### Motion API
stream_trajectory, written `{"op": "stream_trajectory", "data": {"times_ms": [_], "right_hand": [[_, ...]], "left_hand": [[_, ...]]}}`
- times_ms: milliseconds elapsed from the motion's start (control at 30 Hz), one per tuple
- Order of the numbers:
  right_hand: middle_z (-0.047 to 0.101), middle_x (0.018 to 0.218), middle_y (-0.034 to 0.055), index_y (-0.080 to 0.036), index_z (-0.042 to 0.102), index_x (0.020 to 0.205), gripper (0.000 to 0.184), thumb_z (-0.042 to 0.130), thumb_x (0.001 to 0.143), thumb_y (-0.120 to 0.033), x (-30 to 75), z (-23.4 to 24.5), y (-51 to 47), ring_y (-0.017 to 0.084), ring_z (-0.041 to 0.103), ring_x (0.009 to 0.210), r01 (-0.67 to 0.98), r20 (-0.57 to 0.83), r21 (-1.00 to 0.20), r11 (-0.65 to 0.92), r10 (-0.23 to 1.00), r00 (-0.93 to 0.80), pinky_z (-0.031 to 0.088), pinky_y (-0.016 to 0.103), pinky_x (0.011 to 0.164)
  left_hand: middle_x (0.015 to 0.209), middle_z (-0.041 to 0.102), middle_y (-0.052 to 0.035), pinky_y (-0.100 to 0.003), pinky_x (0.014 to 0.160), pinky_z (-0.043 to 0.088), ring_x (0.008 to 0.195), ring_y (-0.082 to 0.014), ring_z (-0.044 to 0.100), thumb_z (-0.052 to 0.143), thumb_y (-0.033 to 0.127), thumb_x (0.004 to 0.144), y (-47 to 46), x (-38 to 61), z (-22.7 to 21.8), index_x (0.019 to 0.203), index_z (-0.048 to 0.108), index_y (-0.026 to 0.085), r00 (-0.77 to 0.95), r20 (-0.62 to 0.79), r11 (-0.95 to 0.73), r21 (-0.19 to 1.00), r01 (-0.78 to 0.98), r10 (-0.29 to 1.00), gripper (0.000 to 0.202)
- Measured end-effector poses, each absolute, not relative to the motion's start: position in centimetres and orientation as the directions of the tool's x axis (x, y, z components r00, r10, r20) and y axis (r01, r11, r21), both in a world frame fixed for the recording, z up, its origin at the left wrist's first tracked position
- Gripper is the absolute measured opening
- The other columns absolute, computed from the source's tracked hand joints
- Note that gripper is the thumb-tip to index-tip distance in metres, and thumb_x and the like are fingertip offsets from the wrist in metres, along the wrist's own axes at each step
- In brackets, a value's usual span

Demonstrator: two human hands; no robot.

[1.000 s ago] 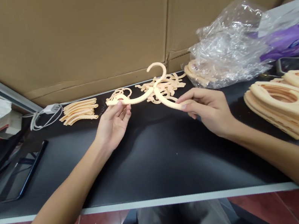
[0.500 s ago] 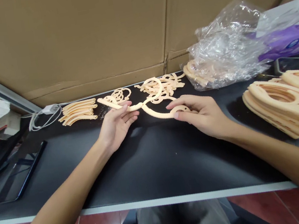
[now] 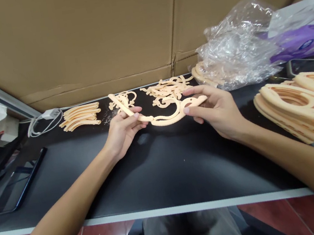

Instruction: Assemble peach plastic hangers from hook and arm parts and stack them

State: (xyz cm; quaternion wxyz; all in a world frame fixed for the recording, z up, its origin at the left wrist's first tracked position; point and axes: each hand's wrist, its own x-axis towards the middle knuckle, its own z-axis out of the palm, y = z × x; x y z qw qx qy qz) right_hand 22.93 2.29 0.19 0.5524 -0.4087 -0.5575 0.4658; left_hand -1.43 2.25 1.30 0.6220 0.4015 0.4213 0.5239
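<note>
Over the middle of the table, a beige plastic folding hanger (image 3: 169, 120) is held up between both hands. My left hand (image 3: 123, 133) pinches its slim straight arm (image 3: 127, 108), which slants up to the left from a joint near the fingertips. The wider curved part with an oval hole sits in my right hand (image 3: 216, 109), thumb in front and fingers behind, partly hiding it. A curved hook-like piece lies along that part. Behind the hands are a small pile of hook-shaped pieces (image 3: 126, 98) and a larger pile of curved pieces (image 3: 170, 87).
Slim beige arms (image 3: 80, 116) lie in a row at left, near a white charger cable (image 3: 36, 127). A phone (image 3: 20, 182) rests at front left. At right are stacked beige hangers (image 3: 294, 110), a clear plastic bag (image 3: 242, 51) and a purple packet (image 3: 301, 43). Cardboard (image 3: 86, 37) stands behind.
The hook-like piece has swung down from its raised position to lie along the curved part. The straight arm now tilts more steeply, and my right hand has turned the wider part upward.
</note>
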Motion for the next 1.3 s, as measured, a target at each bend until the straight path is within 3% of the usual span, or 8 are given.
{"op": "stream_trajectory", "data": {"times_ms": [133,300,467,1100,1300], "right_hand": [[0.066,0.083,0.0000,-0.020,0.068,0.100,0.039,0.083,0.065,-0.022,22.87,0.10,2.33,0.011,0.053,0.061,-0.074,0.242,-0.968,0.238,0.969,-0.053,0.035,0.028,0.048],[0.059,0.062,-0.0056,-0.019,0.067,0.102,0.037,0.081,0.069,-0.024,22.91,0.25,2.09,0.010,0.047,0.052,-0.043,0.243,-0.970,0.240,0.964,-0.112,0.032,0.028,0.048],[0.065,0.073,-0.0026,-0.019,0.067,0.101,0.035,0.081,0.070,-0.024,22.96,0.30,1.92,0.009,0.048,0.055,-0.022,0.243,-0.970,0.242,0.959,-0.146,0.033,0.028,0.049],[0.061,0.065,-0.0048,-0.019,0.071,0.097,0.030,0.080,0.069,-0.026,23.06,0.47,1.72,0.009,0.047,0.052,0.036,0.243,-0.968,0.250,0.961,-0.134,0.033,0.028,0.050],[0.064,0.072,-0.0020,-0.020,0.071,0.098,0.032,0.081,0.069,-0.027,23.09,0.61,1.70,0.010,0.050,0.056,0.059,0.245,-0.965,0.255,0.959,-0.146,0.033,0.028,0.049]], "left_hand": [[0.076,0.073,-0.0058,-0.024,0.072,0.055,0.068,-0.0126,0.069,0.068,0.011,0.082,2.32,-1.35,1.18,0.103,0.066,0.008,0.099,-0.073,0.101,0.945,-0.312,0.992,0.021],[0.074,0.072,-0.0016,-0.022,0.071,0.056,0.067,-0.0108,0.069,0.074,0.012,0.082,2.70,-1.51,0.71,0.104,0.064,0.013,0.051,-0.014,0.031,0.937,-0.348,0.999,0.024],[0.074,0.072,-0.0008,-0.021,0.067,0.057,0.065,-0.0107,0.070,0.077,0.011,0.078,2.76,-1.46,0.62,0.095,0.062,0.014,0.010,0.020,-0.015,0.935,-0.354,1.000,0.022],[0.073,0.073,-0.0017,-0.022,0.067,0.056,0.065,-0.0111,0.070,0.076,0.012,0.078,2.48,-1.37,0.96,0.091,0.059,0.015,0.014,-0.005,0.009,0.948,-0.319,1.000,0.021],[0.073,0.072,-0.0025,-0.024,0.068,0.056,0.064,-0.0113,0.069,0.080,0.016,0.077,2.50,-1.38,0.97,0.091,0.059,0.014,0.020,-0.017,0.022,0.952,-0.305,1.000,0.025]]}}
